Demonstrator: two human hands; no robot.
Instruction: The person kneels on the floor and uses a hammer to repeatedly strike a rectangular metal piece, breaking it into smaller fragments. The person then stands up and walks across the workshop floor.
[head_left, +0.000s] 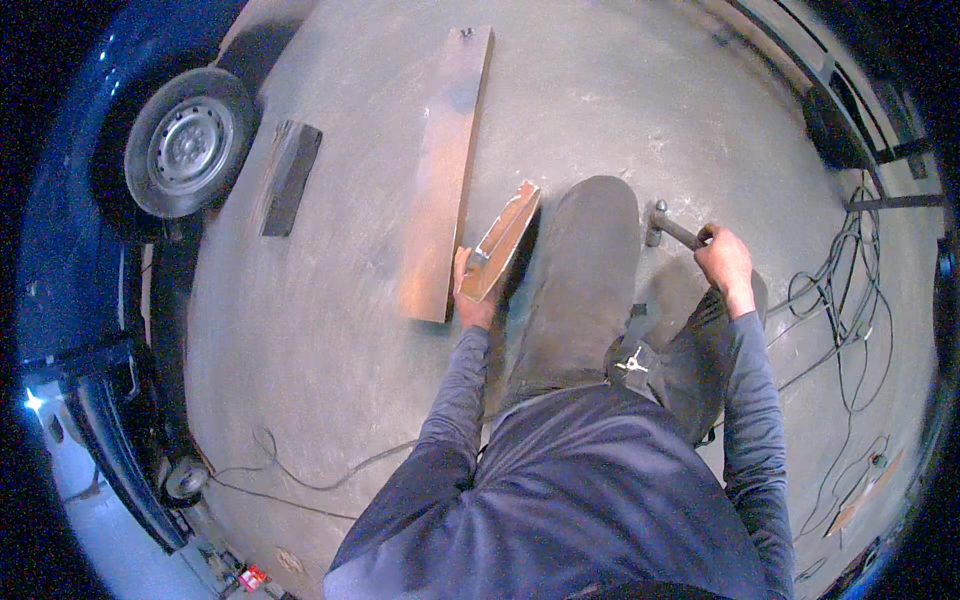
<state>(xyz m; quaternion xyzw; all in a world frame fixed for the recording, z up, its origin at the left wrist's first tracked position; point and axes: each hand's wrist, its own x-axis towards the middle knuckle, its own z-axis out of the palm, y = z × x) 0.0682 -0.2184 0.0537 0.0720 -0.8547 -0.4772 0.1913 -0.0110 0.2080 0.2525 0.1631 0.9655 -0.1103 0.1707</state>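
Observation:
My left hand (472, 300) grips the near end of a short brown wooden board (503, 243) with ragged whitish edges. It is tilted up on its side, beside my left leg. Just left of it a long wooden plank (440, 190) lies on the floor, with a dark bit of something at its far end. My right hand (724, 262) is closed round the handle of a ball-peen hammer (676, 231), whose head points left and away from me, low beside my knee. The fingers under the board are partly hidden.
A dark vehicle with a wheel (188, 143) stands at the left, and a dark wooden block (291, 178) lies near it. Coiled cables (845, 290) lie at the right by a black metal frame (900, 202). Another cable (330, 487) crosses the floor at lower left.

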